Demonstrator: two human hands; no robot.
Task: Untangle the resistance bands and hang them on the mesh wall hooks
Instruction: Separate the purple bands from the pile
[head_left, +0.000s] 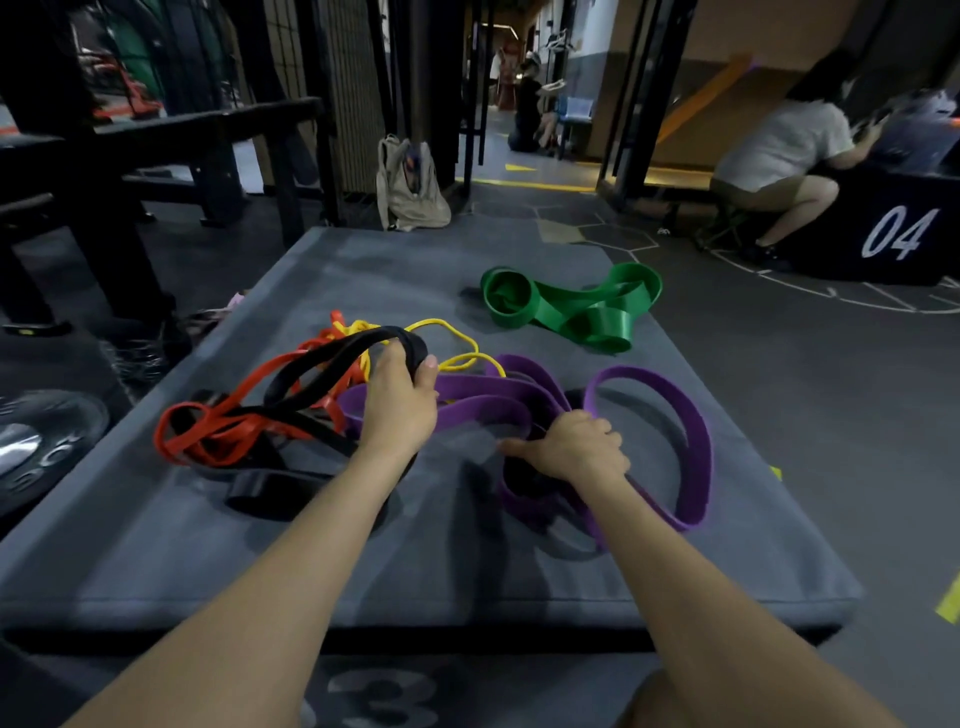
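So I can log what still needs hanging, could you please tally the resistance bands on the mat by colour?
Green band: 1
Purple band: 1, under the right hand
Black band: 1, gripped by the left hand
Red band: 1
Yellow band: 1
Total: 5, as far as the tangle shows; several colours could hide more than one.

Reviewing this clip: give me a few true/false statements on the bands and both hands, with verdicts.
1. The left hand grips the black band. True.
2. The green band is knotted into the pile. False: it lies apart, farther back on the grey mat.
3. The right hand holds the purple band. True.
4. The yellow band already hangs on a hook. False: it lies in the tangle on the mat.
5. The red band lies right of the purple one. False: left.
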